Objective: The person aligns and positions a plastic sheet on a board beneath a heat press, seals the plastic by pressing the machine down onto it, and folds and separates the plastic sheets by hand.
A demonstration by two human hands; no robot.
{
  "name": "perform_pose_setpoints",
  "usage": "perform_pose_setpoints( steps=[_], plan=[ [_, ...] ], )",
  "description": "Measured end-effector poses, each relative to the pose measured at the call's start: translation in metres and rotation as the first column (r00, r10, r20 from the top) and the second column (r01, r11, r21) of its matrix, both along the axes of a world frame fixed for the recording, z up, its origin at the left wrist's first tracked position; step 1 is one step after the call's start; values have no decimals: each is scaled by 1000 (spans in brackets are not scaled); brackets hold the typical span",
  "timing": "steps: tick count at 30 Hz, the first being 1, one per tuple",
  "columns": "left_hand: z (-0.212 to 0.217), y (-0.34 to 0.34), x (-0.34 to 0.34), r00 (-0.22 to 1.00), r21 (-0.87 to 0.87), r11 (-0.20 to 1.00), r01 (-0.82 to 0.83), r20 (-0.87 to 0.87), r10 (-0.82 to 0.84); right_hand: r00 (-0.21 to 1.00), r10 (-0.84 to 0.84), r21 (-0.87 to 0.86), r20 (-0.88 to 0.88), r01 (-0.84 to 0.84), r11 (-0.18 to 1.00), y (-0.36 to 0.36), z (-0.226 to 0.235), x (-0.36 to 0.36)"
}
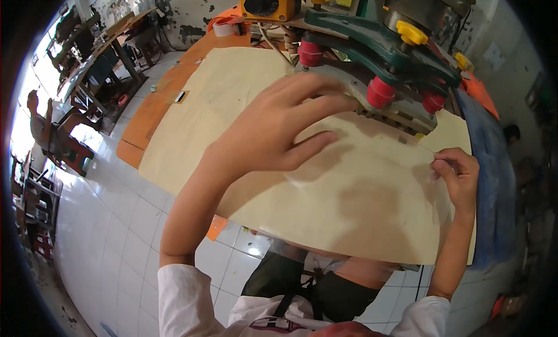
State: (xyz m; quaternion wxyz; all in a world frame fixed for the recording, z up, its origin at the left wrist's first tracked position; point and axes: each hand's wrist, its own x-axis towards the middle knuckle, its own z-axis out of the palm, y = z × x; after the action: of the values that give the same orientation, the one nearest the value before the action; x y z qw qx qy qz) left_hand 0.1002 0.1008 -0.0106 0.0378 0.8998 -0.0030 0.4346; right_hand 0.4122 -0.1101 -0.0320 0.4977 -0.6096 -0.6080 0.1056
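Note:
My left hand (279,122) hovers over a cream sheet (221,81), its fingers spread and slightly smeared by motion. The fingertips reach toward the metal plate (401,121) under a dark green machine head (372,43); no held object shows in that hand. On the right, my right hand (460,177) pinches the edge of what looks like a clear plastic sheet (349,264). This film lies over the cream sheet and hangs past its front edge above my legs. Its far part, by the plate, is hard to make out.
Red cylinders (381,92) and yellow knobs (411,33) sit on the machine. Behind stands a yellow box with a black dial (261,1). An orange tabletop (139,133) shows at left, with a tape roll (222,27) farther back. Blue material (494,186) hangs at right.

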Motion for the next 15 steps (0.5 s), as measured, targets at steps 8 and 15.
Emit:
perform_pose_setpoints(
  steps=[8,15],
  plan=[
    [13,14,19,921,-536,830,156,-225,-318,987,70,8,-145,-70,998,-12,8,32],
    [-4,38,5,882,-737,672,73,-267,-389,959,64,-51,-275,-81,995,-15,3,48]
  ],
)
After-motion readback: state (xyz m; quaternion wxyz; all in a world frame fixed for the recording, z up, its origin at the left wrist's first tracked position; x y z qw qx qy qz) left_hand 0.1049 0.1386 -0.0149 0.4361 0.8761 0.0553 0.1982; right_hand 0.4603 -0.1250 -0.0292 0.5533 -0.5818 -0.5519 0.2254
